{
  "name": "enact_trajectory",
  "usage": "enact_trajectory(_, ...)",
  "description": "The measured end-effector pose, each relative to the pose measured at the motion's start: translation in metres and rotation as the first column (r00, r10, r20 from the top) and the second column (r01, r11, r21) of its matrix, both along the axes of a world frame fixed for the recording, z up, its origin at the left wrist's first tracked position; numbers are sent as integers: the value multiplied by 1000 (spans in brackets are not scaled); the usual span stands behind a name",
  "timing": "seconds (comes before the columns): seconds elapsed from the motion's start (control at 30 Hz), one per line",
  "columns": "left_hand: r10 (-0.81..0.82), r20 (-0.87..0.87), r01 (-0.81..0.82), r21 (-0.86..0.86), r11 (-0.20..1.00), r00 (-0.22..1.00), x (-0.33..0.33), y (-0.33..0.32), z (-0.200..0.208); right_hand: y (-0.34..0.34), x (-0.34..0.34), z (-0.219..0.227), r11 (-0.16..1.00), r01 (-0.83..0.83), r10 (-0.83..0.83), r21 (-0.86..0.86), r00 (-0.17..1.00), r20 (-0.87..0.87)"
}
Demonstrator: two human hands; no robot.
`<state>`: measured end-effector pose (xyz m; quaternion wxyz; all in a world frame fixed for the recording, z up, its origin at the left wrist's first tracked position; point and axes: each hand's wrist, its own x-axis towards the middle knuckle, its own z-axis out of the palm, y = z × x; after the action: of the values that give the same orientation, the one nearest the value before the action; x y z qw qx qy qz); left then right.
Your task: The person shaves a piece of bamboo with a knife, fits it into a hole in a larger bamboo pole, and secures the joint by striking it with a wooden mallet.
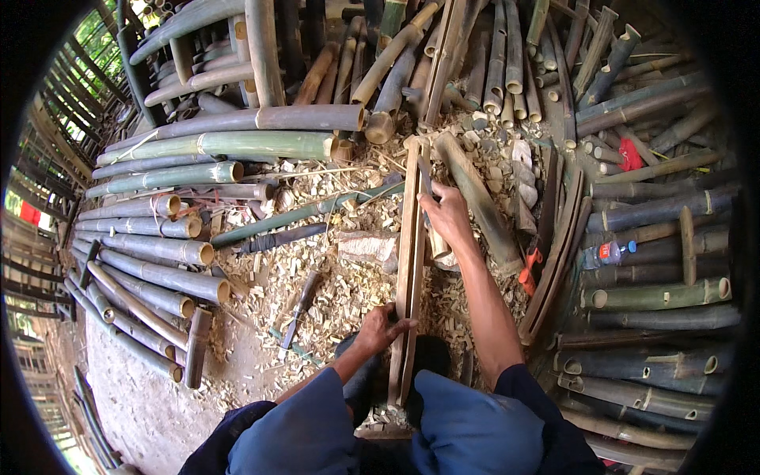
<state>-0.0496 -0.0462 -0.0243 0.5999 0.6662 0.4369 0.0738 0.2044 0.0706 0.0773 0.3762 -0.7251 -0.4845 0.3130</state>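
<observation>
A long split bamboo pole stands lengthwise in front of me, its lower end between my legs. My left hand is closed round its lower part, the thumb lying across the front. Higher up, my right hand is closed on a knife, whose narrow blade lies along the pole's right edge near the top. The fingers partly cover the knife's handle. To the left, a chisel-like tool with a dark handle and metal blade rests among wood chips.
Cut bamboo poles lie stacked at the left, and more bamboo at the right with a plastic bottle on it. A thick bamboo piece slants beside my right hand. Bamboo frames stand at the far left.
</observation>
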Motion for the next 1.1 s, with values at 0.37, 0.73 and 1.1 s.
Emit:
enact_trajectory(0.37,-2,12,2,32,999,1000,-1,-2,-1,38,20,4,996,82,-82,-29,996,-20)
enact_trajectory(0.73,187,283,-84,-340,937,941,-1,-4,9,-176,-70,41,989,127,-150,-81,791,-594)
enact_trajectory(1.1,129,-178,-92,204,975,975,16,-13,23,-229,-88,11,965,71,-235,-251,655,-718)
